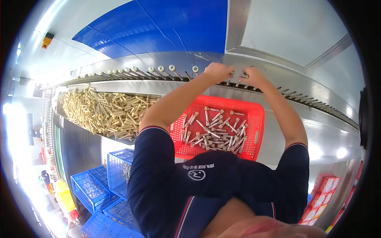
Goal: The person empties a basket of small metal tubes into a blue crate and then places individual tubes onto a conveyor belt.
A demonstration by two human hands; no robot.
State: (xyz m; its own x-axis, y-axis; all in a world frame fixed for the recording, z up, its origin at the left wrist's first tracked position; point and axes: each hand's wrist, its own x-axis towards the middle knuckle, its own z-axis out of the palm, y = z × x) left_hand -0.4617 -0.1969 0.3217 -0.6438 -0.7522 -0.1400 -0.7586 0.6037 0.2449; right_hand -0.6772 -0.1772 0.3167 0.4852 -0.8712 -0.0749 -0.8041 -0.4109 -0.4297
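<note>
Both my arms reach forward over a red perforated basket (260, 119) to a long metal rail (158, 85) lined with upright pins. My left hand (218, 72) is closed at the rail, its fingertips on something I cannot make out. Close to its right, my right hand (255, 77) pinches a small metal part with a round end (245, 74) above the pins. Left of my hands, several pins carry pale round-headed pieces (172, 68); to the right stand bare pins (301, 97). In the basket lies a loose heap of metal shafts with pale square-looking heads (214, 133).
A long tray to the left is heaped with yellowish rod-shaped pieces (107, 111). Blue crates (89, 190) stand below it, some with metal parts inside. Red boxes (323, 194) are stacked at lower right. Behind the rail rise a blue panel (170, 27) and grey metal panels (293, 27).
</note>
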